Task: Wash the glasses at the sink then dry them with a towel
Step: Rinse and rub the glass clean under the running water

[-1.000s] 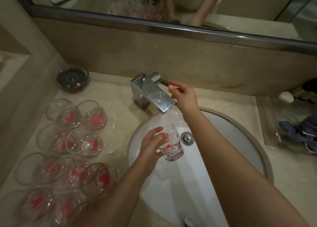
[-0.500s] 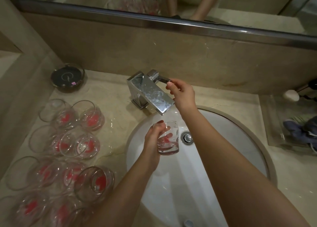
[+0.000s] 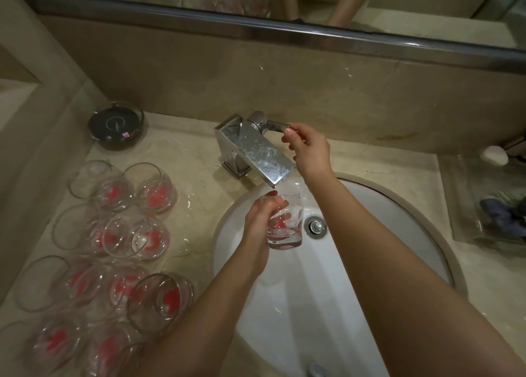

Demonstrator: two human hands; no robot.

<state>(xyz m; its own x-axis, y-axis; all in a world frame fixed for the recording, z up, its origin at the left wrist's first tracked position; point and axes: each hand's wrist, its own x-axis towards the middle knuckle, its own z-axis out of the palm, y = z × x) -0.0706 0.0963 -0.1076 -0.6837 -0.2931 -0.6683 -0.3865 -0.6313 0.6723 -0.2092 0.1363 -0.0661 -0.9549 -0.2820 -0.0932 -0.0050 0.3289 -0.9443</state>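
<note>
My left hand [image 3: 260,223] grips a clear glass [image 3: 287,228] with a red mark at its base, held upright over the white sink [image 3: 307,305] just under the spout of the chrome faucet [image 3: 256,151]. My right hand [image 3: 308,149] pinches the end of the faucet's lever handle [image 3: 273,125]. Whether water is running I cannot tell. Several more clear glasses [image 3: 113,243] with red marks lie on their sides on the counter to the left of the sink.
A dark round dish [image 3: 116,124] sits at the back left of the marble counter [image 3: 199,206]. At the right, a clear tray [image 3: 466,206] holds a dark blue cloth [image 3: 503,215], with a white soap [image 3: 493,154] behind it. A mirror runs along the back wall.
My left hand has raised the glass closer under the spout. My right hand has stayed on the lever handle.
</note>
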